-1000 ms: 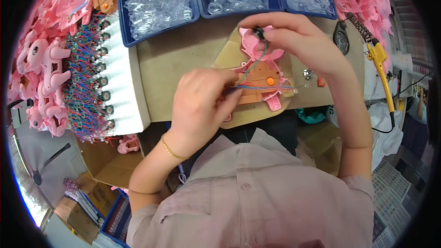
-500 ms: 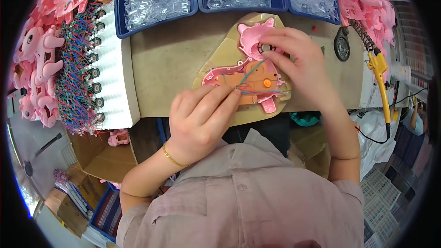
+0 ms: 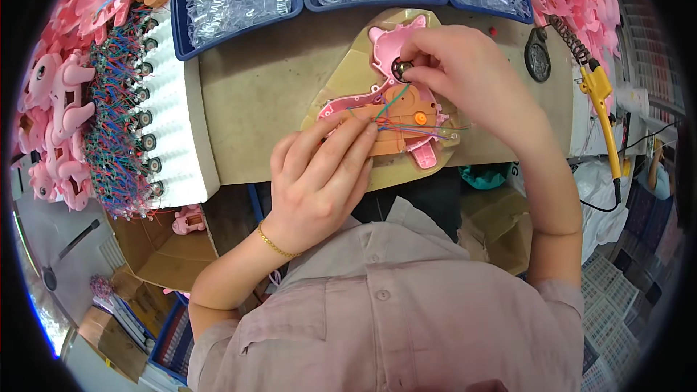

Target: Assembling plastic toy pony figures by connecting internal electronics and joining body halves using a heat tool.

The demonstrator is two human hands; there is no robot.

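A pink toy animal half-shell (image 3: 423, 154) lies hollow side up in a tan fixture (image 3: 343, 76). Inside its body is an orange-brown plastic housing (image 3: 388, 147) with an orange knob. My right hand (image 3: 465, 76) pinches a small round speaker (image 3: 400, 69) between thumb and fingers at the shell's neck hollow. A green wire (image 3: 396, 100) runs from the speaker toward the housing. The fingers of my left hand (image 3: 316, 174) are closed together over the housing, their tips on thin coloured wires (image 3: 428, 131); the thumb is partly hidden. Loose wire ends stick out past the shell's right side.
Blue bins (image 3: 298, 7) of clear plastic parts stand at the back. On the left, a white foam rack (image 3: 185, 123) holds speakers with tangled wires (image 3: 116, 131). Pink shells (image 3: 62, 94) are piled on both sides. A yellow power tool (image 3: 599, 94) hangs right.
My right hand has lowered the speaker leftward into the shell's neck area. My left fingers have settled flatter over the housing. Wire ends now spread out to the right, and the whole view has shifted slightly.
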